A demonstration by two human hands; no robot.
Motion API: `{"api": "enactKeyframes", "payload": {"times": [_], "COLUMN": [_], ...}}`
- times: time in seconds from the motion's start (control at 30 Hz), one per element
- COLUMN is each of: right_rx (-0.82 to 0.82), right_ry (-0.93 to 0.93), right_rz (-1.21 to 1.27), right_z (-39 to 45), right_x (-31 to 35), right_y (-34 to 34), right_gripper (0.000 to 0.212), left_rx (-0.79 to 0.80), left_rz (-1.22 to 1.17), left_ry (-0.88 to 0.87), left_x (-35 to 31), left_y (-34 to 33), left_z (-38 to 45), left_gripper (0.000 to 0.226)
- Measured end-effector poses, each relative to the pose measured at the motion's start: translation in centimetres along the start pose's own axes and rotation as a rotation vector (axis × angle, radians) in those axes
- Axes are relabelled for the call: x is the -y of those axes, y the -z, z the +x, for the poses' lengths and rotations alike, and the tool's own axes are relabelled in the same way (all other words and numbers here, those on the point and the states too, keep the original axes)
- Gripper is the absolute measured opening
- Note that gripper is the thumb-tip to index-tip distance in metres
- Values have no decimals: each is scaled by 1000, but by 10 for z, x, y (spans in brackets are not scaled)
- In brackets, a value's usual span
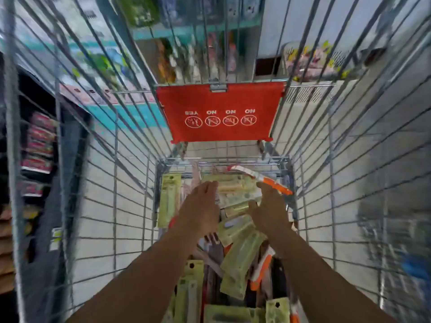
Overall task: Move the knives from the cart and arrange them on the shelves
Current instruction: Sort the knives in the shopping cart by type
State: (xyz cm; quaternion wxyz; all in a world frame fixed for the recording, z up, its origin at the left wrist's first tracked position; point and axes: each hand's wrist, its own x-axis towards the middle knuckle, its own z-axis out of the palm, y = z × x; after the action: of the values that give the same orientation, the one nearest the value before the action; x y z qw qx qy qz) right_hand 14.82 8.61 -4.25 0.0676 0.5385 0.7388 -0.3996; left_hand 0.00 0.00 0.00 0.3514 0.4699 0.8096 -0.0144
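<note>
I look down into a wire shopping cart whose floor is covered with several packaged knives. Most sit in pale green card packs; a few have orange handles. Both my arms reach deep into the cart. My left hand hovers over the far packs with its fingers extended and holds nothing that I can see. My right hand is beside it, fingers spread, just under an orange-handled knife that leans on the cart's far right corner. The frame is blurred by motion.
A red child-seat flap with warning icons hangs at the cart's far end. Store shelves with packaged goods stand to the left and behind. Pale floor tiles show through the cart's right side.
</note>
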Motion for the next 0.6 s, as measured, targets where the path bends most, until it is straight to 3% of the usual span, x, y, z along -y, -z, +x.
{"api": "enactKeyframes", "payload": {"times": [0.2,0.37,0.47,0.6], "right_rx": [-67,36,33,18], "right_ry": [67,-49,-36,-51], "right_rz": [-203,-322,-382,-399], "right_z": [35,53,48,31], "right_x": [-3,-11,-21,-24], "right_y": [-3,-11,-22,-27], "right_gripper": [64,76,71,64], "left_rx": [-5,31,87,76], "left_rz": [83,156,172,166], "left_ry": [-49,-89,-85,-89], "left_x": [8,11,14,22], "left_y": [-14,-30,-39,-51], "left_z": [39,70,76,63], "left_gripper": [64,82,87,75]}}
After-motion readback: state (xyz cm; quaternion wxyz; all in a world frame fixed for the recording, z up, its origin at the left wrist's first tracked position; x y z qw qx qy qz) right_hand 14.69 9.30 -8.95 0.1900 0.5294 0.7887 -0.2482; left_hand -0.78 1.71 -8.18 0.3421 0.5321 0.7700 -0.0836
